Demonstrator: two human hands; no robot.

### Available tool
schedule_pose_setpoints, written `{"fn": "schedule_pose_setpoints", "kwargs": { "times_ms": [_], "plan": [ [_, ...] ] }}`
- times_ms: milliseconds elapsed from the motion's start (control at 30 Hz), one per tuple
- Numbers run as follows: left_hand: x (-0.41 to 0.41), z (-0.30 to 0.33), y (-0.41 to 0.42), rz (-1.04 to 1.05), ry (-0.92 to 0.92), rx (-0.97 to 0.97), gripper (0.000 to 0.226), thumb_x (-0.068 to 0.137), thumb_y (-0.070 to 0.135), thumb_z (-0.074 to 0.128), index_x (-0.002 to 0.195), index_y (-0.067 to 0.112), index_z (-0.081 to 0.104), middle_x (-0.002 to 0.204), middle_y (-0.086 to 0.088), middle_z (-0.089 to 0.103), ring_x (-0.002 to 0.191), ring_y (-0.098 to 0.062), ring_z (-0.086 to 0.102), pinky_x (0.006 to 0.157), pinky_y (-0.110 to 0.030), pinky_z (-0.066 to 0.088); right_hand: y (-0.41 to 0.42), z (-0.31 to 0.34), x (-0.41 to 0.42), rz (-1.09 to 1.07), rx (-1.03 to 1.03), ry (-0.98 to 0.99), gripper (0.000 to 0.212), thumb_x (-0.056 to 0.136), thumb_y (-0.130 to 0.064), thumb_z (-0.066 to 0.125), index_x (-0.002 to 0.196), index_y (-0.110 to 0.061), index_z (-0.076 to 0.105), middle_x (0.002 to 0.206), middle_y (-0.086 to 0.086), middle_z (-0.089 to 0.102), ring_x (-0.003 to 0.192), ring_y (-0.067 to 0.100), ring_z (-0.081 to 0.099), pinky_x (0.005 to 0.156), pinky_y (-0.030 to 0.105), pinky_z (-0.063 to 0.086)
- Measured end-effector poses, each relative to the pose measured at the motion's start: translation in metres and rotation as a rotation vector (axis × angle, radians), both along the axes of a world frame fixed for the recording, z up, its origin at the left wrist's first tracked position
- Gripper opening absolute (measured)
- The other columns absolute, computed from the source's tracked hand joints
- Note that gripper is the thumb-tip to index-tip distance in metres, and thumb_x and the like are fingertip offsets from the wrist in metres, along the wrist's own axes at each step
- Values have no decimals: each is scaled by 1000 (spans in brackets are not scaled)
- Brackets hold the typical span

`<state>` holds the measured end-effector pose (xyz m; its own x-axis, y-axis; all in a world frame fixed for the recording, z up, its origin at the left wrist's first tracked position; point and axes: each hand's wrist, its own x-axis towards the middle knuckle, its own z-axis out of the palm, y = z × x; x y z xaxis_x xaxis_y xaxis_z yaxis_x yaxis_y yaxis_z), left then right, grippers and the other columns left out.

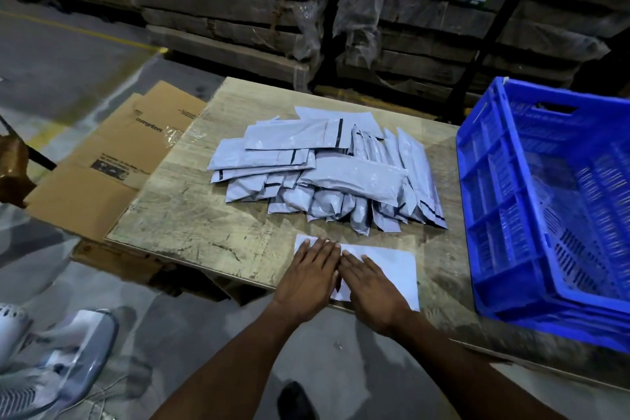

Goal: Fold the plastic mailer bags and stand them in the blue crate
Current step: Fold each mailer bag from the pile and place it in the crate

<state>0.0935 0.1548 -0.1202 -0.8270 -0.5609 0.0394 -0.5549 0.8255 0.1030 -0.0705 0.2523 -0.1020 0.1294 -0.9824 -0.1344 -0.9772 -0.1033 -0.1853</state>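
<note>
Mailer bag is the one we're on, lying flat at about 6 o'clock on the table, right at the near edge. Head view, the only one we get: our left hand and right hand are both spread flat on it, fingers straight, pressing rather than gripping.

What could bite us: slick plastic probably springs open once we lift off, so a weak crease means it won't stand up. It's also close enough to the edge to slide off.

The pile of folded bags sits at 12 o'clock, well apart from our hands. The blue crate is at 3 o'clock, tilted, looks empty from here. Nothing lies between us and it. Flattened cardboard pokes out at 9 o'clock.
</note>
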Motion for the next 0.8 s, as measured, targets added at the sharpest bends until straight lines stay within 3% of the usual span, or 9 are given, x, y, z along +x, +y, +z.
{"fn": "schedule_pose_setpoints", "kwargs": {
  "times_ms": [67, 167, 333, 567, 800],
  "plan": [
    [2, -6, 2, 15, -2, 18, 56, 103, 35, 32, 146, 9, 55, 150, -9, 56, 142, -27, 49, 118, -45, 24, 4, -7, 1, -59, -37, -103, 56, 93, -19, 33, 144, -6, 49, 151, 10, 50, 141, 24, 46, 119, 36, 15],
    [4, -9, 3, 32, 21, 17, 55, 103, 36, 34, 150, 12, 50, 155, -7, 49, 144, -29, 45, 119, -46, 29, 8, -18, 0, -164, -67, -53, 55, 108, -37, 24, 157, -12, 32, 165, 1, 28, 153, 14, 21, 121, 42, 15],
    [6, -9, 3, 47, -10, 35, 55, 104, 39, 34, 154, 18, 45, 162, -4, 41, 146, -35, 39, 119, -53, 33, 13, -22, -5, -235, -23, 33, 64, 107, -55, 20, 159, -19, 29, 167, 0, 23, 154, 20, 17, 122, 51, 17],
    [8, -10, 2, 57, -10, 4, 55, 102, 41, 36, 153, 24, 48, 160, -3, 43, 145, -40, 40, 117, -57, 35, 28, -20, -23, -329, 36, 79, 71, 101, -69, 17, 161, -30, 20, 169, -2, 11, 156, 27, 9, 121, 58, 14],
    [6, -9, 3, 71, -30, 22, 56, 101, 42, 35, 153, 25, 48, 161, -2, 42, 146, -40, 38, 118, -57, 34, 47, -18, -41, -384, 92, 132, 80, 96, -74, 2, 162, -29, 1, 169, -1, -12, 155, 28, -11, 123, 54, 7]
  ]
}}
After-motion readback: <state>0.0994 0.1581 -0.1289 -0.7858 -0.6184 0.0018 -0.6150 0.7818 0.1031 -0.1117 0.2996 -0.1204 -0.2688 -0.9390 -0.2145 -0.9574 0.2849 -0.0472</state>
